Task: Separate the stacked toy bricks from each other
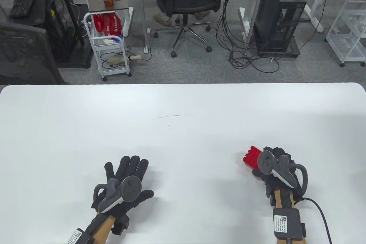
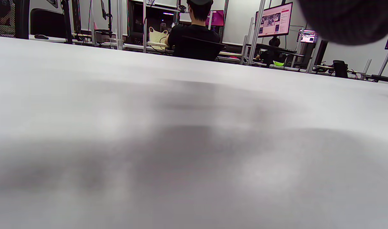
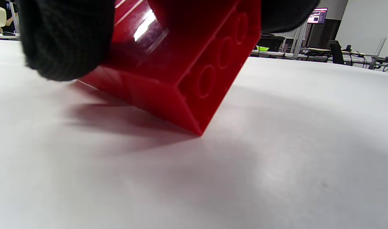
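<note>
A red stack of toy bricks [image 1: 251, 156] is gripped by my right hand [image 1: 273, 159] at the right front of the white table [image 1: 183, 106]. In the right wrist view the red stack [image 3: 187, 66] is tilted, with one bottom corner touching the table, and its hollow underside faces the camera. My gloved fingers [image 3: 63, 38] wrap it from above. My left hand [image 1: 128, 174] lies flat on the table at the left front, fingers spread, holding nothing. In the left wrist view only bare table and a dark bit of the left glove [image 2: 349, 19] at the top right show.
The table's far edge [image 1: 183, 83] runs across the middle of the table view. Beyond it stand an office chair [image 1: 187, 1], a white cart [image 1: 110, 46] and a computer tower [image 1: 278, 18] on the floor.
</note>
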